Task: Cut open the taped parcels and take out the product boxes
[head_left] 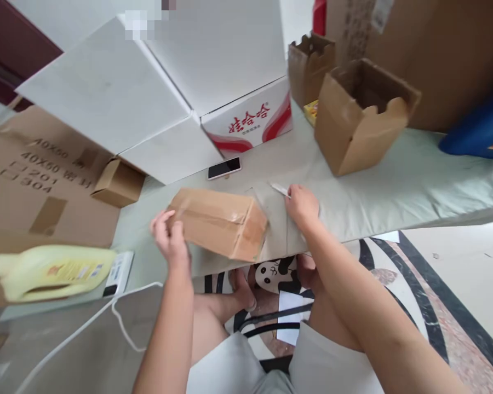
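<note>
A closed, taped cardboard box lies near the front edge of the cloth-covered bench. At its left end my left hand grips it, thumb on the near side and fingers over the far corner. To the right of the box, my right hand is closed around a slim, pale utility knife, whose tip points left and away from me. The knife is apart from the box, just above the cloth or resting on it; I cannot tell which. Most of its handle is hidden in my fist.
A phone lies behind the box, before white cartons. Opened cardboard boxes stand at the back right. A small brown box, a yellow detergent bottle and a white cable are on the left.
</note>
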`<state>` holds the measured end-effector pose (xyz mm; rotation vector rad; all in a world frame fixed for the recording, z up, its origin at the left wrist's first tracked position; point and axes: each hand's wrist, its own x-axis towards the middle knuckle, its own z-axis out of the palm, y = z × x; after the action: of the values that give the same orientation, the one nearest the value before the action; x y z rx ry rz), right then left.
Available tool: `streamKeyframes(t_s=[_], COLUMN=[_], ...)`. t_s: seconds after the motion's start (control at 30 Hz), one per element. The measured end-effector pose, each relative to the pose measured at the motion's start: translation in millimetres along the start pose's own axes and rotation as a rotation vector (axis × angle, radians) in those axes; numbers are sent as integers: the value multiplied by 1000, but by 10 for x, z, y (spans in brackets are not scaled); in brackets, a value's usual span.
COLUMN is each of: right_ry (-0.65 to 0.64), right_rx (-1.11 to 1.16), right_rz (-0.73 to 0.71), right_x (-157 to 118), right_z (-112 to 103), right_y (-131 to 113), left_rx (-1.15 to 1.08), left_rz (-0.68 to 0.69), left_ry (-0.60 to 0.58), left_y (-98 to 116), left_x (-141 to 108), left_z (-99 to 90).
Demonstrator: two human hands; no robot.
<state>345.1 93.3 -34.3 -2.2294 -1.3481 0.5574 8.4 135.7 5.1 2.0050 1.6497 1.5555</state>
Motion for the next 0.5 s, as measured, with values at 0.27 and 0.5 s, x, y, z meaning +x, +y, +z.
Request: streamKeyframes(t_s=[0.27, 0.5], right_ry=[319, 152], right_rx=[1214, 1382], right_rz=[-210, -578], right_x=[-551, -1262], right_z=[-524, -1060], right_y=[-526, -840], left_rx=[-59, -20], left_rz=[-95, -59], left_ry=[145, 13], left_y=[442, 700], left_x=[-492, -638], left_z=[128, 209])
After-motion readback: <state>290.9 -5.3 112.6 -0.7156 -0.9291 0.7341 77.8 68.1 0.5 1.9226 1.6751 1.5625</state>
